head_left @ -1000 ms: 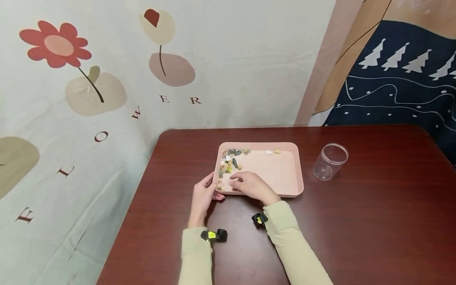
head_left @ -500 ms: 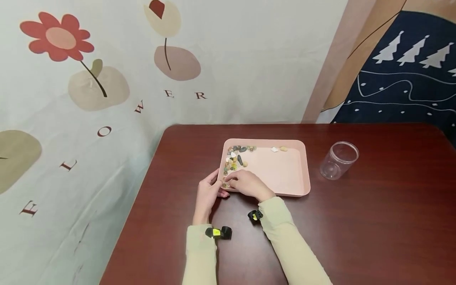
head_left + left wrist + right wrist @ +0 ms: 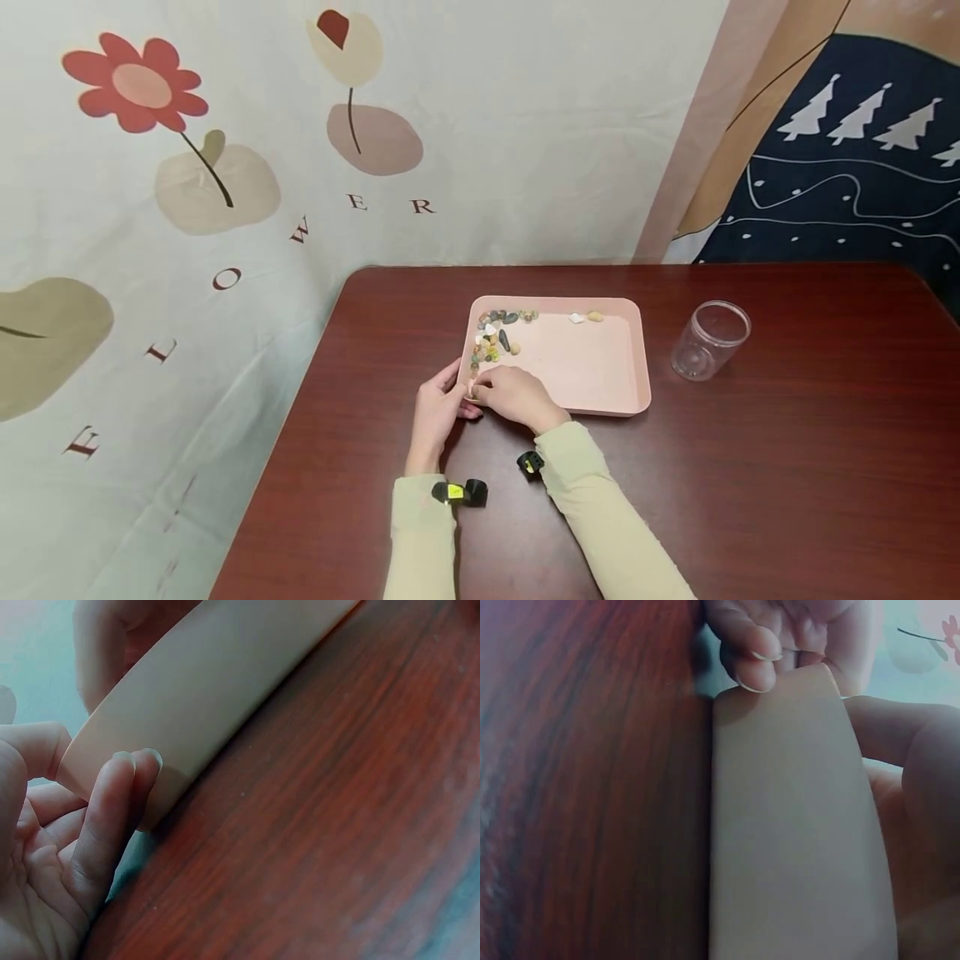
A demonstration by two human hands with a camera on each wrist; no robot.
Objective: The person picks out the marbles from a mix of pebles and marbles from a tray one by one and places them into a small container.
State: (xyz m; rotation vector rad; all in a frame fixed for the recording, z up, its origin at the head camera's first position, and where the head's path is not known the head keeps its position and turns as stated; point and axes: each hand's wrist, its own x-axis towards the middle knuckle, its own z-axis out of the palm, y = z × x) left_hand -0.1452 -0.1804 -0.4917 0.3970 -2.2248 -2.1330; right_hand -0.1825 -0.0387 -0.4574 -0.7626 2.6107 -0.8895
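A shallow pink tray (image 3: pixel 592 367) holds small polished stones along its left side, among them a dark oval stone (image 3: pixel 504 340) and a round tan stone (image 3: pixel 515 348). My left hand (image 3: pixel 437 417) grips the tray's near left corner, with the thumb at the rim and fingertips against the outer wall (image 3: pixel 187 697). Inside that same corner, my right hand (image 3: pixel 519 397) reaches down with bent fingers. Its fingertips are at the stones there. The tray wall (image 3: pixel 795 825) hides them in the right wrist view, so whether they pinch a stone cannot be told.
A clear jar (image 3: pixel 708 342) stands on the brown table (image 3: pixel 810 467) right of the tray. A white stone (image 3: pixel 576 317) and a yellowish stone (image 3: pixel 595 316) lie apart by the tray's far wall. A printed cloth (image 3: pixel 510 150) hangs behind the table.
My right hand has moved left and down into the tray's near left corner, its fingertips now at the stones. My left hand keeps its grip on the tray. The head view has shifted slightly.
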